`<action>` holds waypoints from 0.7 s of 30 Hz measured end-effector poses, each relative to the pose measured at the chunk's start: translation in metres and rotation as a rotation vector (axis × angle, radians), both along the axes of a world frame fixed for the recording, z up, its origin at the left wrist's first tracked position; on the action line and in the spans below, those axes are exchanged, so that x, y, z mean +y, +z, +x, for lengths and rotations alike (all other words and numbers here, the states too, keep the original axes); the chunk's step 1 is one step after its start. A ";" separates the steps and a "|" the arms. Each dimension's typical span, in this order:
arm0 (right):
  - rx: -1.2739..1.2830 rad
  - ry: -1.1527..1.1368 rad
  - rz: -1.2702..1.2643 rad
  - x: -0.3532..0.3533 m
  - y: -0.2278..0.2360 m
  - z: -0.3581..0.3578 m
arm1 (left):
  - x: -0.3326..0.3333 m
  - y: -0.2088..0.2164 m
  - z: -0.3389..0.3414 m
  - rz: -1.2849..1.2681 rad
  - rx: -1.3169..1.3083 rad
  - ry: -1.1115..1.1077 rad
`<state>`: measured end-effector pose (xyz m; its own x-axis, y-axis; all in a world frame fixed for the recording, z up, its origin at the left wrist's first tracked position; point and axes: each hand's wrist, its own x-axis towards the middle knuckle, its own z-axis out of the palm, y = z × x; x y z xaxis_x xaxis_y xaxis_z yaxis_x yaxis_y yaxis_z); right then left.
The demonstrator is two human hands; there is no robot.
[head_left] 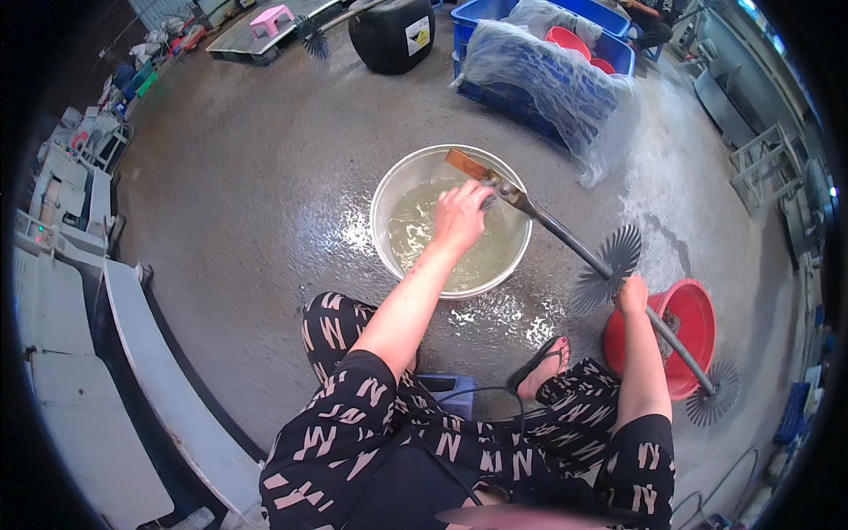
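My right hand [632,294] is wrapped round a long dark metal shaft [563,231] with round, slotted fan-like discs [611,265] along it. The shaft slants from over a round metal tub [382,250] of cloudy water down to the right. At its upper end a flat brown blade [466,164] is fixed with bolts. Closed fingers of my left hand [461,215] press a small greyish thing, mostly hidden, near that bolted joint, above the water. Below my right hand stands a red bucket [704,309] with greyish contents, partly covered by the shaft and forearm.
Ahead stand a blue crate [503,99] draped with pale netting [539,66] and a black drum [391,37]. A pink stool [271,19] is on a low platform. White machine panels [93,424] line the left. The floor [238,177] is wet. Another person [652,22] sits far right.
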<state>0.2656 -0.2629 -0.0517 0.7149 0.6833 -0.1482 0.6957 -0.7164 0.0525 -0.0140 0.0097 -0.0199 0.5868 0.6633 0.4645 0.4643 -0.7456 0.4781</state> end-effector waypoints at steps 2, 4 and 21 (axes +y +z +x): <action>-0.003 0.028 0.021 -0.001 0.003 -0.007 | -0.002 0.007 0.005 0.074 -0.129 -0.012; -0.038 0.069 0.082 -0.005 -0.003 -0.001 | 0.004 -0.017 0.001 -0.036 0.094 -0.025; 0.046 0.034 0.023 -0.022 -0.012 -0.019 | 0.030 -0.090 -0.014 -0.712 0.919 -0.120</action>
